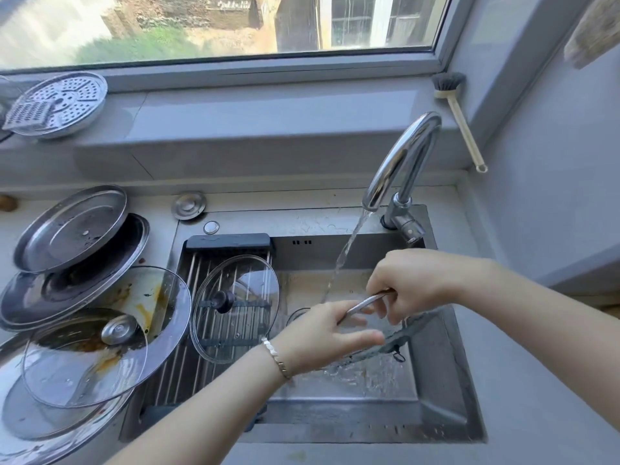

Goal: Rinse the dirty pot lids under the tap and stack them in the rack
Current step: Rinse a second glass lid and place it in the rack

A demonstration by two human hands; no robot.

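Observation:
Over the sink I hold a glass pot lid point(375, 333) with a steel rim under the running tap point(401, 162). My right hand point(412, 280) grips its rim at the top. My left hand point(327, 333) holds the rim with the thumb while its fingers lie spread along the glass. Water streams onto the lid and splashes into the sink point(443, 391). A clean-looking glass lid with a black knob point(235, 307) leans in the rack point(188, 374) over the sink's left side. Several dirty lids point(110, 297), steel and glass, are piled on the counter at the left.
A perforated steamer plate point(57, 104) lies on the window ledge at the far left. A dish brush point(459, 112) leans in the ledge's right corner. A small steel knob lid point(188, 205) sits behind the sink. A grey wall stands close on the right.

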